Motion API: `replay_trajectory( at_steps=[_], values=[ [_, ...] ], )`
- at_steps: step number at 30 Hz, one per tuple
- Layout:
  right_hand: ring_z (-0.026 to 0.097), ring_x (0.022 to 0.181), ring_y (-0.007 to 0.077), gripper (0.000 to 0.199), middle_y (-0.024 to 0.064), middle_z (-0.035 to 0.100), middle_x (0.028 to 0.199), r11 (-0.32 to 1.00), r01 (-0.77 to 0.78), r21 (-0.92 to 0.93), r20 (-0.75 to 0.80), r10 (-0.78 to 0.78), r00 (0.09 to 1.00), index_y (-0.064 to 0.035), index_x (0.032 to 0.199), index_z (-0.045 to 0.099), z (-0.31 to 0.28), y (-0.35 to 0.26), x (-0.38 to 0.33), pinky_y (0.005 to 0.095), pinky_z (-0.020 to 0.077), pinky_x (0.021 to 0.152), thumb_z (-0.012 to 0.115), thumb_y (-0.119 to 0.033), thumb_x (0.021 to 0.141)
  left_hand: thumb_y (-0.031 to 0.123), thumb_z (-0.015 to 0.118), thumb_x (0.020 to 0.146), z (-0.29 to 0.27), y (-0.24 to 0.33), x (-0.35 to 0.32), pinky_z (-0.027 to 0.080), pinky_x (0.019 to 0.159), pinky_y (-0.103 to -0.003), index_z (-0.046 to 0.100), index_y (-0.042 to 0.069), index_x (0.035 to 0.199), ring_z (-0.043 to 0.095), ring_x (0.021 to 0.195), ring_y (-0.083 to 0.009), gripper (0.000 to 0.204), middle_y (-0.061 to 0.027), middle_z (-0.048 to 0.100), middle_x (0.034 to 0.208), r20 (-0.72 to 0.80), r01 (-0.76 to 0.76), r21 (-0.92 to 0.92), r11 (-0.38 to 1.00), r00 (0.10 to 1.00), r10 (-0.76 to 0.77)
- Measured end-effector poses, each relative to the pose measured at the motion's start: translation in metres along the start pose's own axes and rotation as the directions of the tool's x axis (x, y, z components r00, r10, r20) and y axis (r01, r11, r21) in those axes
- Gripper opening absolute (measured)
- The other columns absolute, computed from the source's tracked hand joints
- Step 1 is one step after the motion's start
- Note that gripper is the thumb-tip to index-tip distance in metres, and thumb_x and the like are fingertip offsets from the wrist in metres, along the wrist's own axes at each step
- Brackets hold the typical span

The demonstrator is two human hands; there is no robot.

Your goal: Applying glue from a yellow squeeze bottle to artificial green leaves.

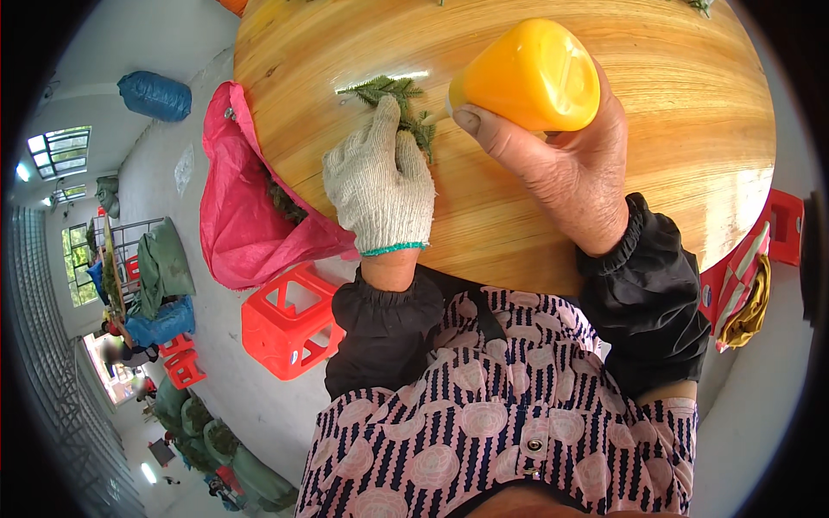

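A small green conifer sprig (384,91) lies on the wooden table (691,104). My left hand (380,181), in a white knitted glove with a green cuff edge, holds it against the tabletop, index finger and thumb on it. Just to the right, my right hand (561,164) is bare and wraps round a yellow plastic bottle (531,78). The bottle is tilted, base up towards me and its narrower end pointing left and down. A bit of white shows at that end; the tip itself is hidden.
A pink sack (237,207) with greenery inside hangs at the table's left edge, above a red plastic stool (289,324). A blue bundle (155,95) rests on the floor further left. Cloths (747,298) hang by a red stool (784,229) at right.
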State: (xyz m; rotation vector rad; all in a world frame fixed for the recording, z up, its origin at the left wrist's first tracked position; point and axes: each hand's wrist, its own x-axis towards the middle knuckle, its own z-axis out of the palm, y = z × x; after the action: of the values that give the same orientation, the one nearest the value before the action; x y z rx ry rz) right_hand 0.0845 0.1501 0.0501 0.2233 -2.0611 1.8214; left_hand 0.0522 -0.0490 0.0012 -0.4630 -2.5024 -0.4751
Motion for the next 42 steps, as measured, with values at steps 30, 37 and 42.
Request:
replay_trajectory(
  at_steps=[30, 37, 42],
  values=[
    [0.071, 0.097, 0.0153, 0.041, 0.0070, 0.074, 0.107, 0.980, 0.005, 0.199, -0.002, -0.005, 1.000, -0.0001, 0.119, 0.064, -0.003, 0.003, -0.006, 0.0305, 0.0566, 0.089, 0.085, -0.004, 0.085, 0.010, 0.074, 0.083, 0.007, -0.001, -0.001, 0.049, 0.083, -0.047, 0.074, 0.003, 0.118, 0.066, 0.085, -0.0359, 0.036, -0.0157, 0.073, 0.096, -0.040, -0.014, 0.003, 1.000, 0.999, 0.014],
    [0.071, 0.097, 0.0153, 0.040, 0.0070, 0.074, 0.107, 0.981, 0.008, 0.192, 0.002, -0.009, 1.000, 0.0002, 0.119, 0.064, -0.001, 0.004, -0.007, 0.0304, 0.0567, 0.089, 0.085, -0.004, 0.084, 0.011, 0.075, 0.083, 0.007, -0.001, -0.001, 0.050, 0.082, -0.047, 0.074, 0.002, 0.116, 0.067, 0.086, -0.0361, 0.034, -0.0158, 0.073, 0.096, -0.051, -0.033, 0.018, 0.999, 0.998, 0.034],
    [0.071, 0.096, 0.0153, 0.040, 0.0071, 0.074, 0.107, 0.983, 0.017, 0.183, 0.003, -0.018, 1.000, 0.0003, 0.118, 0.064, 0.000, 0.007, -0.011, 0.0303, 0.0568, 0.089, 0.085, -0.004, 0.084, 0.012, 0.075, 0.083, 0.008, 0.000, -0.001, 0.050, 0.083, -0.048, 0.074, 0.004, 0.116, 0.067, 0.086, -0.0357, 0.034, -0.0151, 0.073, 0.094, -0.060, -0.013, 0.015, 1.000, 0.998, 0.014]
  ],
)
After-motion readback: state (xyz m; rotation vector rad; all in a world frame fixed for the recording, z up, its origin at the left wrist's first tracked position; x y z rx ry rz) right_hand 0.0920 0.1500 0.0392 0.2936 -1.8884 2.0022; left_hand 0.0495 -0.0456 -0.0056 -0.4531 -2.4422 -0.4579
